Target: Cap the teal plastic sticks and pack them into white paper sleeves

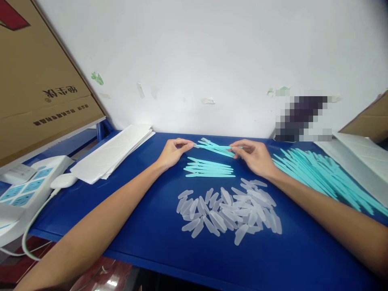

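A white wall (188, 52) rises along the far edge of a blue tabletop (145, 226). Near that edge, a teal stick (216, 147) is held level between two hands — the left hand's (176, 152) fingers pinch a translucent cap (195, 146) at its left end, the right hand's (254, 155) fingers grip its right end. More teal sticks lie just beyond and in a near row (210, 175); nearer still spreads a heap of translucent caps (226, 212). A larger teal pile (325, 178) lies right — white sheets (110, 153) left.
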Tool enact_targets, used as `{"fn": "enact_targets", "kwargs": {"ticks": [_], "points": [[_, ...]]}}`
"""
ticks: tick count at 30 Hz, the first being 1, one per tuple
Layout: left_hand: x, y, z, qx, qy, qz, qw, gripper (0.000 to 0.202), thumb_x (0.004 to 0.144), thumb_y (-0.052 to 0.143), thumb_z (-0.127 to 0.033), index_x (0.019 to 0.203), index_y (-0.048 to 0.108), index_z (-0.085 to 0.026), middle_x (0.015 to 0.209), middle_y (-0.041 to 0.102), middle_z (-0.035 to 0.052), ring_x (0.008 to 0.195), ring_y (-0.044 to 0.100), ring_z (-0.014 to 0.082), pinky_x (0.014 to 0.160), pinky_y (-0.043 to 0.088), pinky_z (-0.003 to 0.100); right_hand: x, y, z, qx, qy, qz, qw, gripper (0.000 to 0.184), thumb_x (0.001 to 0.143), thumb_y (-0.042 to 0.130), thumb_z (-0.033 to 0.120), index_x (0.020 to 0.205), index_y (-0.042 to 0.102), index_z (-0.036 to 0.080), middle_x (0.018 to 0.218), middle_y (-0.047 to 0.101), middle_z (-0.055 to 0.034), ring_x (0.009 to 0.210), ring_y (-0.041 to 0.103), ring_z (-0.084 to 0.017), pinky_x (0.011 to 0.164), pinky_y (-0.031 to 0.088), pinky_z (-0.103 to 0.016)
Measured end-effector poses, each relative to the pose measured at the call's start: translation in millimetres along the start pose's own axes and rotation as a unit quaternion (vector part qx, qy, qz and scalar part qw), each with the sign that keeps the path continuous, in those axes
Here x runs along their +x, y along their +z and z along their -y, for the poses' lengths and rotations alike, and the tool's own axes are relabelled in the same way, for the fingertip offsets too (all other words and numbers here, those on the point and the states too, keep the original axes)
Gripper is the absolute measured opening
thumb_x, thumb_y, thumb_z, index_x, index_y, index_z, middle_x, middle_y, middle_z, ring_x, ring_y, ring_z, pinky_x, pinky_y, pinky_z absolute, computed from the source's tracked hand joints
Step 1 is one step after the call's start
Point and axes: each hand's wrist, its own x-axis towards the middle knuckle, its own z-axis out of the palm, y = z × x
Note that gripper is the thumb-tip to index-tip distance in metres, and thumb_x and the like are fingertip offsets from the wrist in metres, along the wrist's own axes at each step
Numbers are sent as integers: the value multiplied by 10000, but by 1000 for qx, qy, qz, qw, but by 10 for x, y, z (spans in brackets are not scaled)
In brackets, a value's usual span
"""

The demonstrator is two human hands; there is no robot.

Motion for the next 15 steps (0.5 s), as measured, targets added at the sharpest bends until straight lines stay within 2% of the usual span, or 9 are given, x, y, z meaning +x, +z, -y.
{"fn": "enact_targets", "kwargs": {"ticks": [3,7,10,12,15], "points": [[-23,66,-70,33,42,12,999,256,829,737,-428,937,813,-210,954,743,70,891,638,221,866,472,357,1,-22,17,-27,-5,17,999,347,832,718,499,979,768,189,931,788,-89,834,735,-240,803,576,-383],[-46,88,-146,176,111,19,978,200,873,718,-413,967,813,-264,977,696,63,1001,557,249,944,414,411,9,-34,6,-46,-12,29,998,334,842,707,494,976,788,199,962,791,-85,927,732,-264,859,566,-403],[-40,59,-112,287,118,41,950,169,880,719,-403,955,814,-286,1032,659,70,1074,492,285,969,362,466,-1,-21,20,-64,-17,35,997,312,837,714,488,956,797,212,962,791,-79,927,726,-265,858,558,-411],[-23,49,-51,329,114,51,936,180,904,688,-394,982,811,-289,1074,647,76,1101,468,301,971,342,484,-21,-15,50,-87,-22,17,996,290,804,749,476,942,798,225,988,787,-75,948,716,-269,868,544,-416],[8,54,35,341,96,44,934,296,956,596,-415,1182,752,-304,1160,636,88,1124,461,313,967,353,483,-58,-23,87,-80,-37,-33,996,258,799,739,454,911,782,226,990,781,-79,949,704,-275,829,533,-405]]}}
